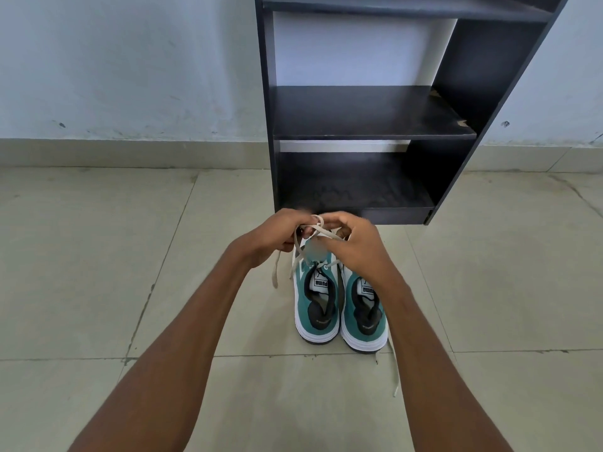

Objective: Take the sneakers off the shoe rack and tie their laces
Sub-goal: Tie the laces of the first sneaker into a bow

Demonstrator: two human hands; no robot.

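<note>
Two teal-and-white sneakers stand side by side on the tiled floor, heels toward me: the left sneaker (316,308) and the right sneaker (364,316). Both my hands hover over the left sneaker's front. My left hand (277,238) pinches its cream lace (318,227), and one loose end (275,270) dangles to the left. My right hand (357,243) grips the same lace from the other side, with a small loop between the fingers. A loose lace of the right sneaker (395,370) trails over the floor, partly behind my right forearm.
A black shoe rack (368,135) stands against the pale wall just beyond the sneakers, and the shelves that I see hold nothing. Pale floor tiles (114,272) spread out to the left and right.
</note>
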